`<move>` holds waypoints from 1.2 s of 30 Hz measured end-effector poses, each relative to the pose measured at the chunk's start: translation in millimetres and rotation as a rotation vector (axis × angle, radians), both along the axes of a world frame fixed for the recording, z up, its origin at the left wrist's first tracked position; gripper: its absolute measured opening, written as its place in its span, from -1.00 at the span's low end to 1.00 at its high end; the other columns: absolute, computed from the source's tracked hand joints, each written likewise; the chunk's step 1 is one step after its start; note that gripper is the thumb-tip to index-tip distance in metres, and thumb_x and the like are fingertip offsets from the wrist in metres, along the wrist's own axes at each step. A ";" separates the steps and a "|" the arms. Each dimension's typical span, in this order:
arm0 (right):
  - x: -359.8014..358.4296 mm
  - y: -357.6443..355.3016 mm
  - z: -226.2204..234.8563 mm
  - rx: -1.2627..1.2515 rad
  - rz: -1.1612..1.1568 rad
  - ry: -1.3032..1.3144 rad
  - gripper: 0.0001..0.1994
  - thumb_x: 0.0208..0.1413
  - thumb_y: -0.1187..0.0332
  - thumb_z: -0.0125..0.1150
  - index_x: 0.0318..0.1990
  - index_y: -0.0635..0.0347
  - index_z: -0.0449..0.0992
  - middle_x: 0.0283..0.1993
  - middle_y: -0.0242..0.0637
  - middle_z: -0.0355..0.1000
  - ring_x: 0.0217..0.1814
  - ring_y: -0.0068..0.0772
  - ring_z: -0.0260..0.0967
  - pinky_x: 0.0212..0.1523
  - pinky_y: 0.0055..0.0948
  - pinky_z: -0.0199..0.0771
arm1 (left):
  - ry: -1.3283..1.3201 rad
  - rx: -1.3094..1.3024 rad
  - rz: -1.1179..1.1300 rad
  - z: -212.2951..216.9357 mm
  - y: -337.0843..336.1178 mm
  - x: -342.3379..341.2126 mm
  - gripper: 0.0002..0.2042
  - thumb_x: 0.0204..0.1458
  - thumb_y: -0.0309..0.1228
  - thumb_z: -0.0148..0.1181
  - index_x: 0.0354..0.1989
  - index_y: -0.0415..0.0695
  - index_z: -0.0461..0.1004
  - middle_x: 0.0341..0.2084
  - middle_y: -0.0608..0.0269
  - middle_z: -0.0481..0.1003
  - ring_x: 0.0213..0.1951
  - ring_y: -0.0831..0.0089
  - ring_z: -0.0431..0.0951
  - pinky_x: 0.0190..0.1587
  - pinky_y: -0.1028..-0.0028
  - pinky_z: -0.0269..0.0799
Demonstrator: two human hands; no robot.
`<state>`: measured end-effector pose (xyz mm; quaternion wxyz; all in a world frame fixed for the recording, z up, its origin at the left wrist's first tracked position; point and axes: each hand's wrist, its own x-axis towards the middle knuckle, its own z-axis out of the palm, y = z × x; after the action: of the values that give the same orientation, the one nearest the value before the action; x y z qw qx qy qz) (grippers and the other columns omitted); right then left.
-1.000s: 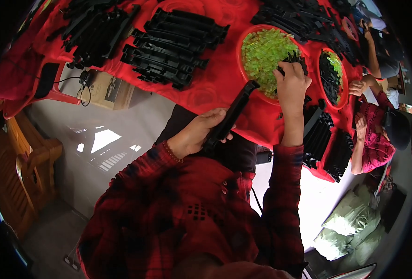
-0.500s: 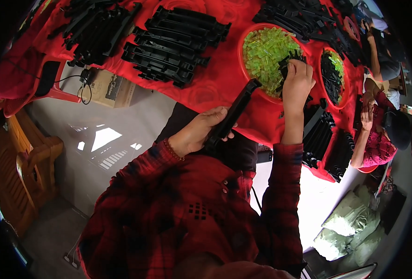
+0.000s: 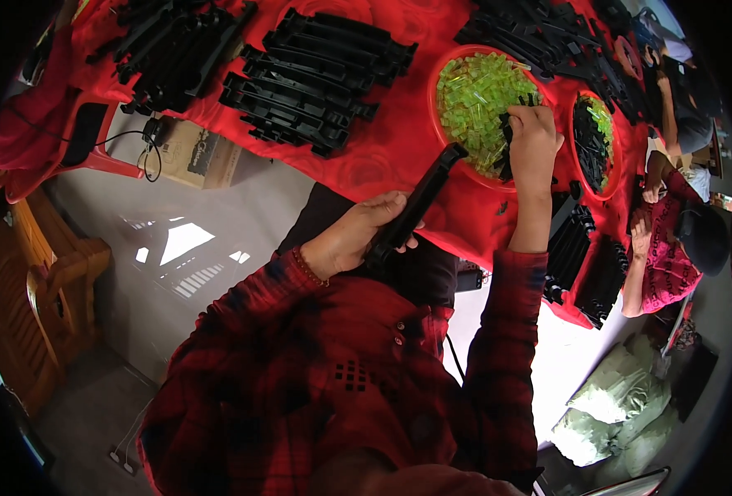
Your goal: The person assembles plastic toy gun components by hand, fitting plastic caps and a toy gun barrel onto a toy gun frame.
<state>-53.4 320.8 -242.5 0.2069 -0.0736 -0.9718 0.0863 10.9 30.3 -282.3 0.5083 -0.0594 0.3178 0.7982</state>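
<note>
My left hand (image 3: 351, 235) is closed around a long black plastic part (image 3: 422, 197), which it holds tilted in front of my body, its far end near the table edge. My right hand (image 3: 534, 147) reaches into a round red basin (image 3: 434, 106), fingers pinched and pointing down. Small translucent yellow-green pieces (image 3: 475, 97) fill most of that basin. A cluster of small black pieces (image 3: 506, 147) lies at its right side, directly under my right fingers. Whatever sits between those fingertips is hidden by the hand.
Rows of long black parts (image 3: 316, 78) lie on the red tablecloth (image 3: 399, 132), beside another pile (image 3: 176, 58). A second red basin (image 3: 617, 175) holds black and green pieces. More black parts (image 3: 577, 248) lie at right, near a co-worker's hand (image 3: 640, 236). A red stool (image 3: 93, 161) stands left.
My right hand has shifted slightly right and sits lower over the black pieces. The left hand keeps the black part almost still. At right, the co-worker's hands have moved apart.
</note>
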 end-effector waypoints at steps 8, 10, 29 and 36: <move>-0.3 -4.0 7.2 0.109 0.004 -0.025 -0.87 0.02 0.41 0.32 -0.25 0.05 0.55 -0.14 -0.32 0.40 0.02 -0.19 0.36 -0.06 -0.12 0.23 | -0.007 -0.010 0.002 2.7 -0.5 -1.3 -0.69 0.38 -0.17 -0.17 -0.03 -0.14 0.40 -0.21 0.22 0.53 -0.31 0.45 0.58 -0.25 0.52 0.54; 0.1 -0.4 6.4 0.105 0.008 -0.024 -0.87 0.03 0.42 0.31 -0.25 0.08 0.52 -0.14 -0.31 0.39 0.02 -0.18 0.36 -0.07 -0.11 0.23 | -0.023 0.010 0.003 1.0 -0.4 -0.1 -0.69 0.39 -0.18 -0.17 -0.03 -0.14 0.40 -0.21 0.22 0.53 -0.31 0.45 0.58 -0.26 0.52 0.53; 97.0 -74.8 48.2 -1.374 0.179 -0.145 -0.80 0.30 0.49 0.05 0.02 0.31 0.48 -0.34 -0.46 0.36 -0.46 -0.71 0.17 -0.40 -0.68 0.20 | 0.020 -0.024 -0.053 5.6 -3.9 8.2 -0.51 0.40 -0.11 -0.28 0.34 -0.18 0.20 -0.12 0.11 0.47 -0.29 0.42 0.54 -0.23 0.48 0.50; 131.3 -96.2 52.9 -1.245 0.156 -0.055 -0.87 0.32 0.47 0.05 -0.04 0.28 0.43 -0.25 -0.32 0.50 -0.35 -0.64 0.47 -0.35 -0.64 0.35 | 0.017 0.066 -0.056 8.3 -6.8 15.7 -0.47 0.36 -0.03 -0.18 0.32 -0.18 0.24 -0.14 0.17 0.48 -0.32 0.49 0.53 -0.31 0.52 0.45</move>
<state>77.9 224.6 -189.6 0.0932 -0.1113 -0.7467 0.6491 26.6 23.5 -274.1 0.5294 -0.0272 0.2971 0.7942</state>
